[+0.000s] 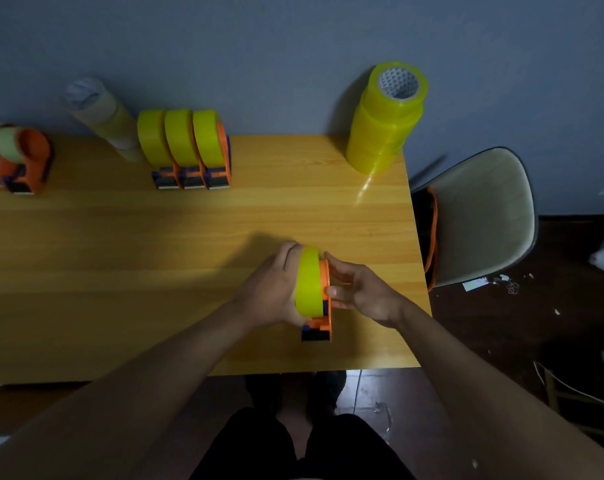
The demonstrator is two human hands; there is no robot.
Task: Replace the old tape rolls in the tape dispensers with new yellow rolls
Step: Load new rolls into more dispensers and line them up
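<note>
- Orange dispenser [323, 317] carrying a yellow roll [309, 280] stands on the counter [189, 237], near its front right edge.
- Left hand [272, 289]: grip curled around the roll's left side.
- Right hand [361, 292]: fingers pinch the dispenser's orange side plate.
- Stack of yellow rolls [385, 119] at far right corner.

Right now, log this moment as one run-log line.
left hand: holds yellow roll | right hand: grips orange dispenser | table: three refilled dispensers at back
</note>
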